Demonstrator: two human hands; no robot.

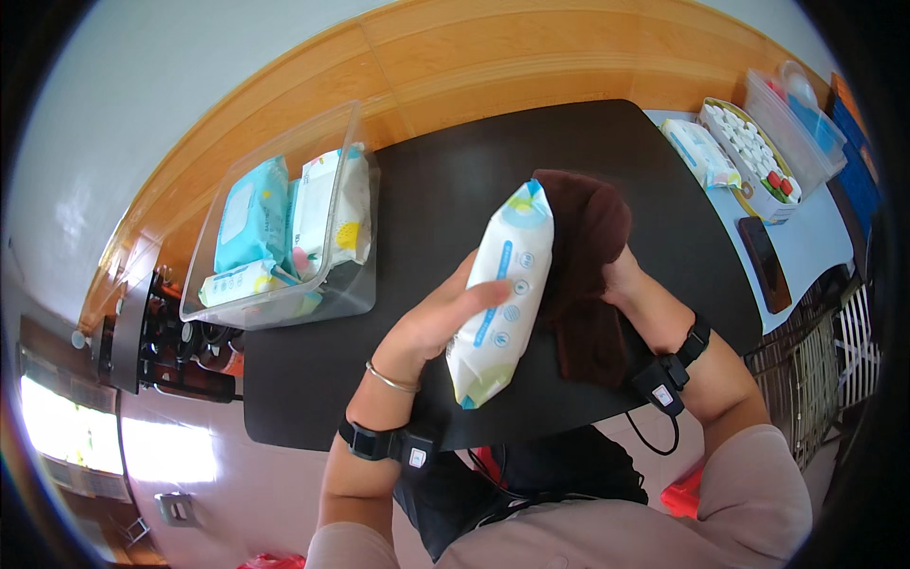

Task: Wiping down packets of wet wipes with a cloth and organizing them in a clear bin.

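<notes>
A white soft pack of wipes (506, 299) with blue and green ends is held up over the dark table (441, 192) by my left hand (455, 306), its thumb across the printed side. Directly right of the pack is a dark brown cloth (586, 242). My right hand (622, 277) grips this cloth, with most of the fingers hidden in its folds. The lower part of the cloth hangs down toward the table's near edge. Whether the cloth touches the pack cannot be told.
A clear plastic bin (341, 284) with several wipes packs stands at the table's left. On a light surface to the right are another wipes pack (700, 153), an oblong box (753, 160) of white capped items, a clear container (796, 128) and a phone (764, 264).
</notes>
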